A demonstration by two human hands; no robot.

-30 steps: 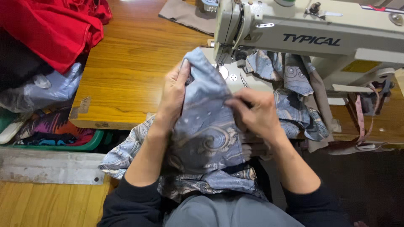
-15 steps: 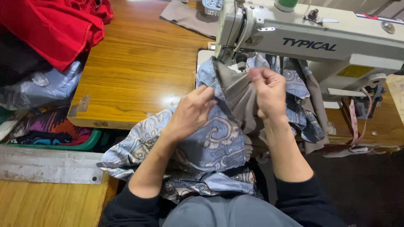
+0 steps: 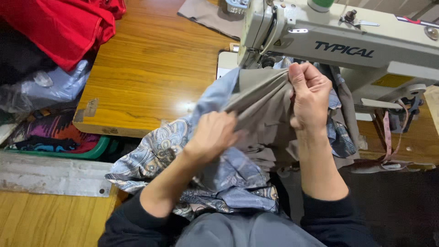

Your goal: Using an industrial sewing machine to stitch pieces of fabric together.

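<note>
Wooden and honey-coloured, one desk [image 3: 151,73] fills the upper middle of the frame, its front edge running across just above the person's arms. One cream sewing machine [image 3: 338,45] stands along the upper right, its needle end pointing down toward the centre. One blue-grey patterned garment [image 3: 160,151] with paisley swirls spills from the centre of the frame down to the lower middle, over the person's lap, and its plain grey lining [image 3: 263,98] is pulled up taut just below the machine head. One red cloth [image 3: 64,25] lies heaped at the upper left corner, with one crumpled clear plastic bag [image 3: 50,87] below it and one green basket [image 3: 93,151] of multicoloured fabric at the left edge. One grey scrap of cloth [image 3: 206,16] rests at the top centre of the desk. Two hands work the garment: the left hand [image 3: 212,135], at the centre, is closed on a fold of the lining, and the right hand [image 3: 311,96], right of centre and higher, is pinched shut on the lining's upper edge. One pink strip [image 3: 388,137] hangs at the right edge beside the machine.
</note>
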